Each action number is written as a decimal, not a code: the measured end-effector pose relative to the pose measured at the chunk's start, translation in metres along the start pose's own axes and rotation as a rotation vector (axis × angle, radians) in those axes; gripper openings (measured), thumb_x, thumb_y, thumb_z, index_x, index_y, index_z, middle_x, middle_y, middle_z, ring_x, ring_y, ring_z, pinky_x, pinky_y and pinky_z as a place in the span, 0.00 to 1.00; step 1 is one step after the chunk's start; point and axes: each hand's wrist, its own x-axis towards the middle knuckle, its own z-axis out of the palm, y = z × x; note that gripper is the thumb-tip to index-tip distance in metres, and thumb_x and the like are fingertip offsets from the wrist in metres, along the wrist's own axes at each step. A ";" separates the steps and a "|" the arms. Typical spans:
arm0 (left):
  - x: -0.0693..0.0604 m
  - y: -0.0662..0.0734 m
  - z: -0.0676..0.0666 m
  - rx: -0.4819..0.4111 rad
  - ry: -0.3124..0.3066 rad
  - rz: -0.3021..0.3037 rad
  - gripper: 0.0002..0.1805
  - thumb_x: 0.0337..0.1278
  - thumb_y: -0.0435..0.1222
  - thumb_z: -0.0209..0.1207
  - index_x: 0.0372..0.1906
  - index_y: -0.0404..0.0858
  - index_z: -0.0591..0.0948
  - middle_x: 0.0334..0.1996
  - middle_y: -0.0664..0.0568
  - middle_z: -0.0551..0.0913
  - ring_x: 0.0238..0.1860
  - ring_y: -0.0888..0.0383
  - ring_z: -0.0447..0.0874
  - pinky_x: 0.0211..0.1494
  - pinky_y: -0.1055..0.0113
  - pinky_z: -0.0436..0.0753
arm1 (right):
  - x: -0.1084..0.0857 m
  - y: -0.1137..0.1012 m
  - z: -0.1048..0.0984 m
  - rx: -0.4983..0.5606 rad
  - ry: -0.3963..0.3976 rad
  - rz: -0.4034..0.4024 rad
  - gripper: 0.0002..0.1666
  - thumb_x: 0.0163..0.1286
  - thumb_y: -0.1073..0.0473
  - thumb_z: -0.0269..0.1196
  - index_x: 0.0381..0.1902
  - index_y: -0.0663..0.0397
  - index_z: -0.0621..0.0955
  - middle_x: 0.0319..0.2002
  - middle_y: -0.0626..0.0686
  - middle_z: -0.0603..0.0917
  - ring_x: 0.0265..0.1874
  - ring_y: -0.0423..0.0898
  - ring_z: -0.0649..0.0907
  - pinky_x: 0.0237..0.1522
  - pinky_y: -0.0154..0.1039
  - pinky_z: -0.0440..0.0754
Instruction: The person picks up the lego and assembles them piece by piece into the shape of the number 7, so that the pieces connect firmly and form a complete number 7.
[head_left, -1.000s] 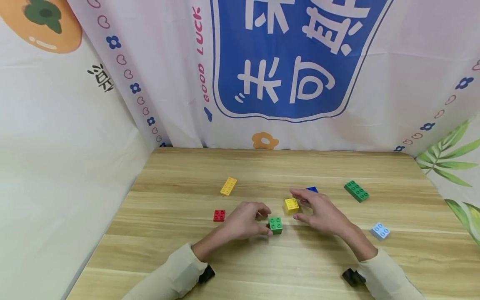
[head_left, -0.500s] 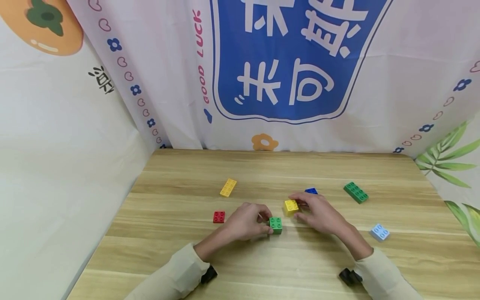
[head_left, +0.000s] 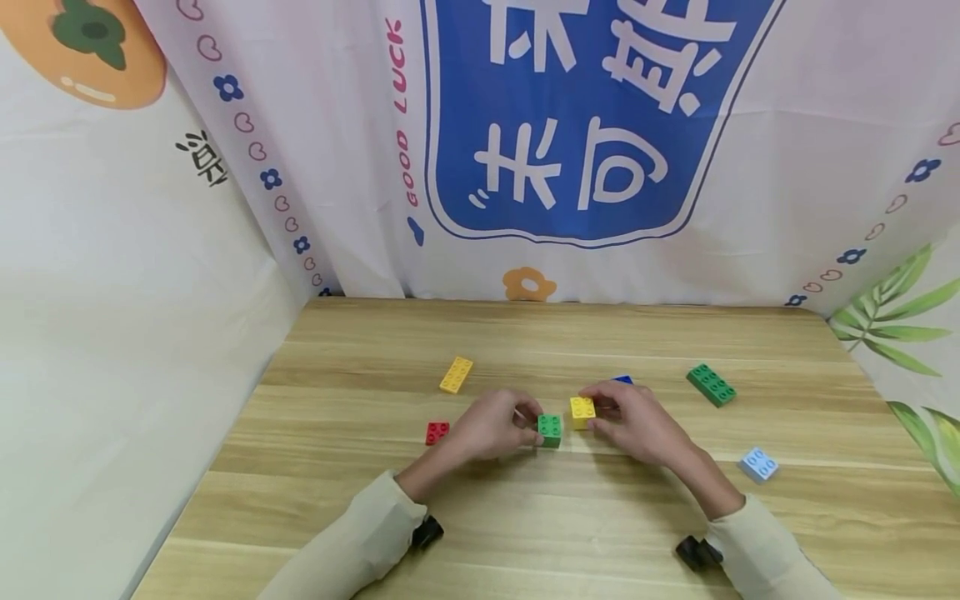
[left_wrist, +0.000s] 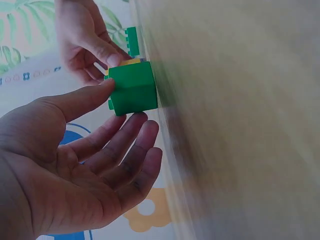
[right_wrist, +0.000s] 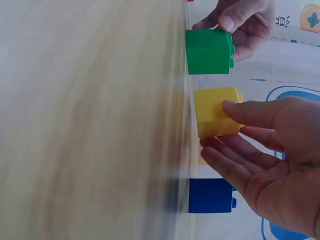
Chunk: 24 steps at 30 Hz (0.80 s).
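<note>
What counts here is the narrow gap between your two blocks: the yellow block [head_left: 582,414] lies just to the right of the green block [head_left: 549,432] and slightly farther from you, apart, both stud side up. Your left hand [head_left: 495,423] pinches the green one between thumb and fingers; your right hand [head_left: 637,421] has the yellow one in a like pinch — each hand on its block's outer side, the facing sides bare. Neither block shows a long axis on its two-by-two top. You can't tell whether either is lifted off the wooden table [head_left: 585,533]. A blue block [head_left: 622,379] sits partly hidden just beyond your right fingers; a red piece [head_left: 437,432] lies beside your left wrist — the near side has open wood.
</note>
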 end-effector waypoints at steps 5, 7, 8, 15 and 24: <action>0.008 -0.002 -0.002 -0.024 0.015 -0.005 0.15 0.61 0.36 0.77 0.50 0.41 0.88 0.47 0.51 0.91 0.45 0.59 0.84 0.53 0.61 0.86 | 0.001 0.000 -0.001 0.039 0.018 0.001 0.23 0.72 0.67 0.72 0.63 0.62 0.84 0.59 0.61 0.88 0.56 0.57 0.90 0.55 0.44 0.90; 0.011 -0.003 -0.003 -0.033 0.022 -0.004 0.14 0.60 0.36 0.77 0.49 0.41 0.88 0.46 0.51 0.90 0.45 0.59 0.84 0.53 0.61 0.86 | 0.001 0.000 -0.002 0.060 0.023 0.008 0.23 0.72 0.66 0.71 0.63 0.62 0.84 0.60 0.63 0.88 0.56 0.58 0.90 0.55 0.44 0.90; 0.012 -0.003 -0.003 -0.040 0.025 -0.008 0.14 0.61 0.37 0.77 0.49 0.42 0.88 0.46 0.52 0.90 0.45 0.59 0.84 0.54 0.60 0.86 | 0.001 0.000 -0.003 0.071 0.029 0.018 0.23 0.72 0.66 0.72 0.64 0.62 0.84 0.60 0.62 0.88 0.57 0.58 0.90 0.56 0.43 0.90; 0.015 -0.003 -0.005 -0.043 0.039 0.004 0.13 0.59 0.37 0.78 0.46 0.42 0.88 0.44 0.54 0.90 0.45 0.60 0.86 0.53 0.60 0.87 | 0.002 -0.001 -0.010 0.119 0.066 0.028 0.24 0.71 0.65 0.73 0.64 0.60 0.84 0.58 0.61 0.89 0.56 0.58 0.90 0.56 0.45 0.90; 0.017 -0.003 -0.005 -0.060 0.038 0.016 0.13 0.59 0.36 0.78 0.47 0.42 0.88 0.45 0.52 0.91 0.46 0.59 0.87 0.54 0.60 0.88 | 0.007 -0.004 -0.016 0.183 0.063 0.006 0.24 0.70 0.62 0.74 0.63 0.57 0.84 0.59 0.60 0.89 0.56 0.57 0.90 0.56 0.44 0.90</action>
